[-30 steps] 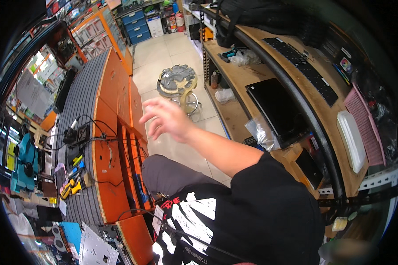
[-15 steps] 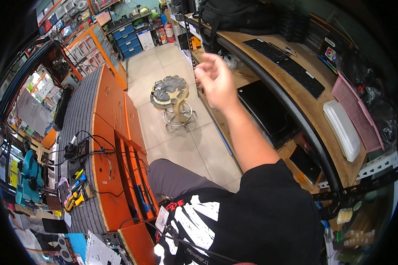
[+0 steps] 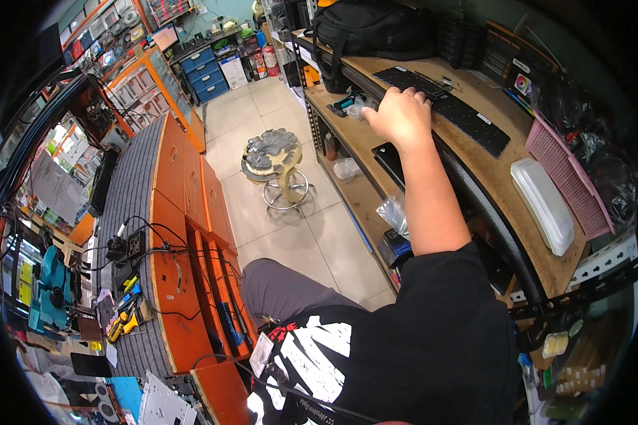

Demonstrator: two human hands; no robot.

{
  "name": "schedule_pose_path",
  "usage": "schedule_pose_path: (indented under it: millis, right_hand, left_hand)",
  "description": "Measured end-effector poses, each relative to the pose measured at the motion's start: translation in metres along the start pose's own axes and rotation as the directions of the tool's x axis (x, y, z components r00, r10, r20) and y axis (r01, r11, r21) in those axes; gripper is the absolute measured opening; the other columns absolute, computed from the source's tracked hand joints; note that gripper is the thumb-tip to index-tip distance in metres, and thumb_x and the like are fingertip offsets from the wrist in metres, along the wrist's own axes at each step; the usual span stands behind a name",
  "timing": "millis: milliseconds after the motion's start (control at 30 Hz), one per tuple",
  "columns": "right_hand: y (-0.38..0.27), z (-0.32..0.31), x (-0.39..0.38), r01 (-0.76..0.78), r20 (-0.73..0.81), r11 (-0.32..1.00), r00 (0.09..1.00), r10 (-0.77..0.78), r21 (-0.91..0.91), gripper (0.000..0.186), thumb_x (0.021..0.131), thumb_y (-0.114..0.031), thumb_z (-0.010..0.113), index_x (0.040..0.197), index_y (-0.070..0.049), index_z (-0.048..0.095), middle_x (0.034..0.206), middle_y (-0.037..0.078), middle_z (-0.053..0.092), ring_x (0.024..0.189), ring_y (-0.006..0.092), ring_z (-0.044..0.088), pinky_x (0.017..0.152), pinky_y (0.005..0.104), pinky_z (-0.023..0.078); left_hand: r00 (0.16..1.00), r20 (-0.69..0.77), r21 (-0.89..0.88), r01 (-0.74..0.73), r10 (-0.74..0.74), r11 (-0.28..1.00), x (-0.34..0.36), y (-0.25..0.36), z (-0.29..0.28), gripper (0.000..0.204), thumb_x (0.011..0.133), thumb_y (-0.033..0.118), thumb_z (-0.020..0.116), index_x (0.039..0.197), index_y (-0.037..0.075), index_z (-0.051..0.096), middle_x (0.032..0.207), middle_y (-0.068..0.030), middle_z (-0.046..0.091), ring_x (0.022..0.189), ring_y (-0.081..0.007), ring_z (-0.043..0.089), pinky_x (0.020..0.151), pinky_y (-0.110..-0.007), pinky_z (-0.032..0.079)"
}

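Observation:
My right hand [image 3: 402, 117] reaches over the padded front edge of the wooden shelf, back of the hand up. Its thumb stands apart on the left, and its fingers lie bent forward over a black laptop keyboard [image 3: 397, 75]. Whether the fingertips touch the keyboard is not clear. A second black keyboard [image 3: 475, 124] lies beside it, to the right and nearer me. No grasped object shows in the hand. My left hand is out of the picture.
A white plastic case [image 3: 542, 205] and a pink basket [image 3: 571, 170] sit at the shelf's near right. A black bag [image 3: 376, 32] rests at its far end. Below is a lower shelf [image 3: 358, 185] with dark flat devices. A worn stool [image 3: 273, 152] stands ahead; an orange-drawered counter [image 3: 174, 163] runs left.
My right hand has moved right and down, from the air over the aisle to the keyboards on the shelf. It has turned palm down. The keyboards look unmoved.

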State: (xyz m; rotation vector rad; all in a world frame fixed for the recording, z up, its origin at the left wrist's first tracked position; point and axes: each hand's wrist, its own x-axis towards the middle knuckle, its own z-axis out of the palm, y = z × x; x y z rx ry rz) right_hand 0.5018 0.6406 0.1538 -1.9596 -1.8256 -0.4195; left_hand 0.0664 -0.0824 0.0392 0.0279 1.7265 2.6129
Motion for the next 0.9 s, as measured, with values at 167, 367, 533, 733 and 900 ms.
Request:
schedule_pose_path:
  millis: [167, 367, 533, 733, 900]
  right_hand:
    - [-0.013, -0.01, -0.024, 0.071, -0.033, 0.996, 0.997, -0.069, 0.053, 0.081, 0.093, -0.057, 0.083, 0.134, 0.012, 0.073, 0.15, 0.041, 0.064, 0.144, 0.0527, 0.058, 0.125, 0.0573, 0.042]
    - [-0.03, -0.011, -0.048, 0.134, -0.161, 0.984, 0.98, -0.114, 0.121, 0.074, 0.096, -0.052, 0.082, 0.133, 0.011, 0.072, 0.15, 0.035, 0.064, 0.143, 0.047, 0.059, 0.125, 0.0566, 0.041]
    - [-0.04, 0.013, -0.063, 0.155, -0.151, 0.491, 0.987, -0.049, 0.857, 0.056, 0.104, -0.044, 0.08, 0.131, 0.004, 0.071, 0.127, 0.018, 0.075, 0.111, 0.0299, 0.075, 0.093, 0.0453, 0.06]
    - [-0.027, 0.038, -0.034, -0.305, 0.348, -0.33, 0.934, 0.078, 0.893, 0.084, 0.12, -0.062, 0.042, 0.156, 0.014, 0.048, 0.122, 0.031, 0.078, 0.086, 0.0302, 0.081, 0.064, 0.0384, 0.067]
    - [-0.024, 0.052, -0.014, -0.21, 0.29, -0.383, 0.943, 0.163, 0.899, 0.074, 0.123, -0.051, 0.034, 0.152, 0.016, 0.052, 0.116, 0.032, 0.08, 0.077, 0.0309, 0.081, 0.066, 0.0378, 0.067]
  left_hand:
    - [0.999, 0.009, 0.064, -0.036, 0.036, 0.997, 0.004, -0.001, -0.003, 0.048, 0.114, 0.033, 0.055, 0.146, 0.0, 0.066, 0.143, -0.0164, 0.074, 0.127, -0.0324, 0.071, 0.111, -0.049, 0.06]
    - [0.998, 0.012, 0.098, -0.063, 0.062, 0.993, 0.008, -0.005, -0.005, 0.048, 0.114, 0.034, 0.054, 0.146, 0.001, 0.066, 0.142, -0.0161, 0.074, 0.128, -0.0325, 0.071, 0.113, -0.048, 0.058]
    - [0.997, 0.018, 0.12, -0.073, 0.071, 0.99, 0.01, -0.004, -0.01, 0.048, 0.113, 0.035, 0.053, 0.145, 0.001, 0.067, 0.142, -0.0157, 0.074, 0.128, -0.0326, 0.071, 0.114, -0.048, 0.057]
    - [0.997, 0.0, 0.13, -0.07, 0.071, 0.989, 0.01, -0.005, -0.011, 0.051, 0.112, 0.038, 0.054, 0.145, 0.002, 0.066, 0.142, -0.0155, 0.074, 0.13, -0.0325, 0.07, 0.117, -0.048, 0.054]
    - [0.996, 0.005, 0.176, -0.086, 0.087, 0.981, 0.03, -0.006, -0.031, 0.053, 0.112, 0.04, 0.054, 0.148, 0.002, 0.065, 0.144, -0.0157, 0.073, 0.132, -0.0326, 0.069, 0.119, -0.048, 0.052]
